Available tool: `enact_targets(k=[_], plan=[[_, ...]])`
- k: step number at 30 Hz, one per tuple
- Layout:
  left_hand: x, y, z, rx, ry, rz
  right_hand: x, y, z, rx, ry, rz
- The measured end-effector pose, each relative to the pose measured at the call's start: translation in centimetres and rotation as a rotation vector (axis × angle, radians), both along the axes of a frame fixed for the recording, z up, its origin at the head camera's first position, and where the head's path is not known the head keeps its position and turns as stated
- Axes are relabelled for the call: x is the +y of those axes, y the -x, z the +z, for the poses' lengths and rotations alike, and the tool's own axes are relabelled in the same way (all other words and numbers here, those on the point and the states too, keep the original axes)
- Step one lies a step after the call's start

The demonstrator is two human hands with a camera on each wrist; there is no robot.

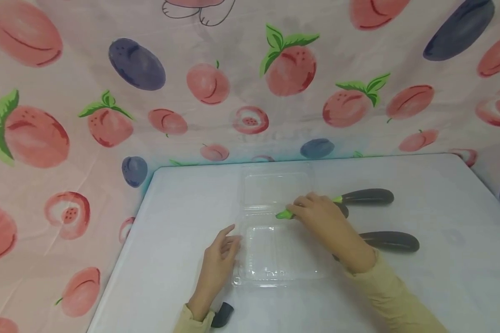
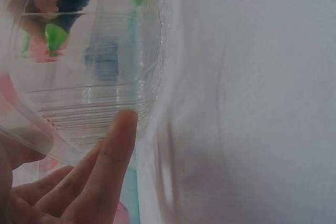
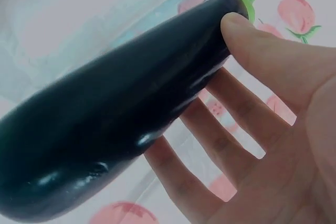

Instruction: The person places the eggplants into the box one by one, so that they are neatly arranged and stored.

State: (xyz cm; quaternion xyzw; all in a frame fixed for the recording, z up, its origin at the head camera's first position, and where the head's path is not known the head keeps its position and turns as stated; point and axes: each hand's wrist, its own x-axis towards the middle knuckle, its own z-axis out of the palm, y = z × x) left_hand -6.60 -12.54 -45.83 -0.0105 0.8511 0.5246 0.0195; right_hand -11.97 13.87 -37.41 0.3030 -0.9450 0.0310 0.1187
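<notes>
Over the clear plastic container [image 1: 283, 252], my right hand [image 1: 322, 217] grips a dark, glossy eggplant [image 3: 121, 93] near its green stem end. In the right wrist view the thumb lies on one side of it and the fingers on the other. The green tip [image 1: 284, 214] points left above the container's near half. Beside the container's left edge, my left hand [image 1: 220, 259] has its fingers loosely extended. A straight finger [image 2: 123, 129] touches the clear side wall in the left wrist view, while the thumb shows partly through plastic.
The container's lid [image 1: 277, 189] lies folded back toward the far table edge. Two more eggplants lie to the right, a far one [image 1: 368, 196] and a nearer one [image 1: 391, 241], the latter partly behind my right wrist. A fruit-patterned cloth [image 1: 216, 55] hangs behind the white table [image 1: 454, 277].
</notes>
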Motion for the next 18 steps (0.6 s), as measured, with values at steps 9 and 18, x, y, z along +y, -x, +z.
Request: enact_targets(k=[9,18], plan=[[-0.1,0.0,-0.1,0.007,0.011,-0.001,-1.2,0.3,-0.4,-0.013,-0.023,0.032],[0.1,0.0,0.0,-0.004,0.005,0.004,-2.3,0.4,-0.5,-0.008,-0.048,0.051]])
